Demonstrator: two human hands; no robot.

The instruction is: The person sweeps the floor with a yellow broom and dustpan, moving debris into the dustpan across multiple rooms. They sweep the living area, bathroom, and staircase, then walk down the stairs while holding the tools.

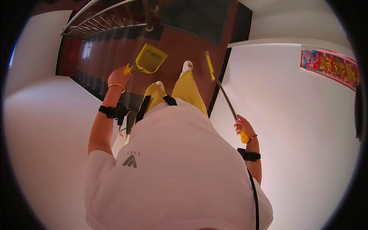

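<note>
My left hand [116,78], at the upper left, is closed around the yellow-ended handle of a long-handled dustpan. The yellow pan [151,58] lies beyond my feet and to their left, with a dark patch inside; whether it touches the floor I cannot tell. On the right, my right hand [245,126] grips the yellow end of a broom [227,97] with a metal shaft. The shaft slants away to a narrow yellow head near the foot of the right wall, right of my forward shoe. Its bristles are not clearly visible.
Descending stairs [97,61] lie at the upper left, beside a metal railing [115,28]. My shoes [187,66] stand on a reddish-brown floor [178,43]. White walls flank both sides; a red decorated banner [329,66] hangs on the right one.
</note>
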